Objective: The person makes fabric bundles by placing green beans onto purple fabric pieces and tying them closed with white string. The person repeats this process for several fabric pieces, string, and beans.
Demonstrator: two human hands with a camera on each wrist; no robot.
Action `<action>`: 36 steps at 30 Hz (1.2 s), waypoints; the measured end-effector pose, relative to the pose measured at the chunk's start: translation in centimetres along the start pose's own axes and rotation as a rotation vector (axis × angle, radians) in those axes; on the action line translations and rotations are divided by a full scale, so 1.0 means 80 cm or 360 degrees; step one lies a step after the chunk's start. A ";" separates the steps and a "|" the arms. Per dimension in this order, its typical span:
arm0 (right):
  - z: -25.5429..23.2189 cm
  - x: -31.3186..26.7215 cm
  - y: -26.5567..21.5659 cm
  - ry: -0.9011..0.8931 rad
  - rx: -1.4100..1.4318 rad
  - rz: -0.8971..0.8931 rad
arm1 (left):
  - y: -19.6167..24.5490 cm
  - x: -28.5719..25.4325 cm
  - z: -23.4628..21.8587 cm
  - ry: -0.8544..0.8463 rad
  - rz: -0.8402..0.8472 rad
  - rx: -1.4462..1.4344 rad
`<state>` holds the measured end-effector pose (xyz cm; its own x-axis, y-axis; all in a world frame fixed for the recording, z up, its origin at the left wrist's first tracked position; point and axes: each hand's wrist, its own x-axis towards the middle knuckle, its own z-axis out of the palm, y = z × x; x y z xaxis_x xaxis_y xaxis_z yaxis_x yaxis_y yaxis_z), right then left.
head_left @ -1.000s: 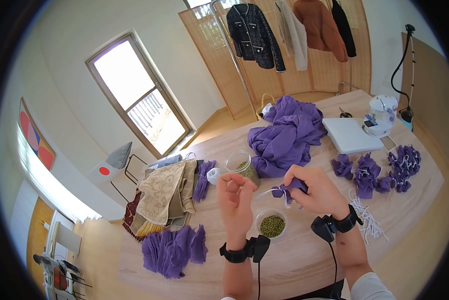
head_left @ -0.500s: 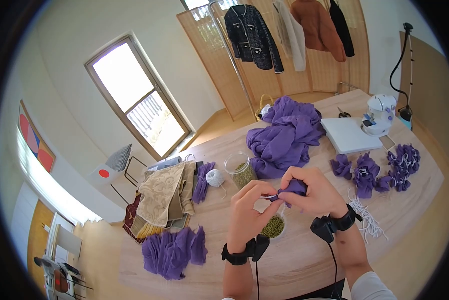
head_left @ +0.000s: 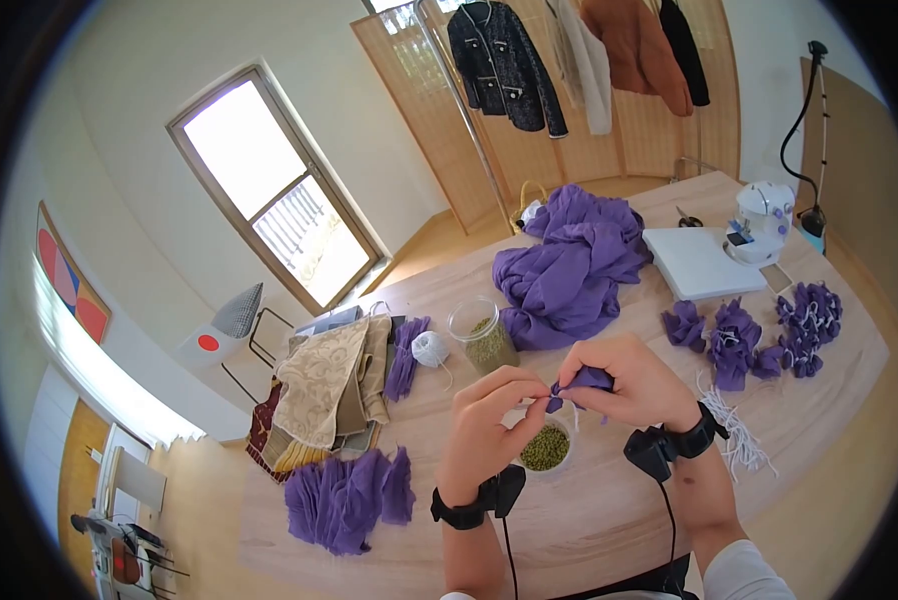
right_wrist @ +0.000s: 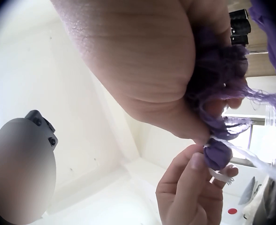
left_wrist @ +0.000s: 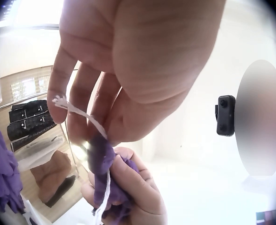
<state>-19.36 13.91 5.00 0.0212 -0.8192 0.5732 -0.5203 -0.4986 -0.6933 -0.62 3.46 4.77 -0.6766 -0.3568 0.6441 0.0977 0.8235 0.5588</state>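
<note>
Two hands close together above the table point(head_left: 429, 500), and the left hand point(head_left: 489, 425) has thumb and finger pinching the rounded end of the small purple cloth point(right_wrist: 217, 154)! The right hand point(head_left: 631, 382) grips the gathered, frayed part, its palm hiding much of the folds. White string point(left_wrist: 79, 111) pokes out by the left fingertips, but where it passes under them, can't tell! Down below, the bowl point(head_left: 572, 452) of green beans point(head_left: 546, 450) is partly covered by the left hand, the jar point(head_left: 489, 345) just beyond

The right hand point(head_left: 631, 383) hides part of the purple scrap point(head_left: 593, 378); the left hand point(head_left: 484, 430) covers part of the bowl point(head_left: 571, 455) below them.
</note>
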 end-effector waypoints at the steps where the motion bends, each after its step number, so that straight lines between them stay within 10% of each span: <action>1: 0.001 0.001 0.002 -0.0001 -0.0026 -0.0055 | 0.000 0.000 0.000 -0.0003 0.0029 0.0038; 36: -0.010 -0.003 -0.010 -0.0241 0.0357 0.0276 | 0.018 -0.004 0.003 0.0004 0.0392 0.0366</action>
<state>-19.67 14.74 5.76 0.0842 -0.9219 0.3781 -0.3263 -0.3841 -0.8637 -0.46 4.85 5.26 -0.6513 -0.1355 0.7466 0.0909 0.9629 0.2540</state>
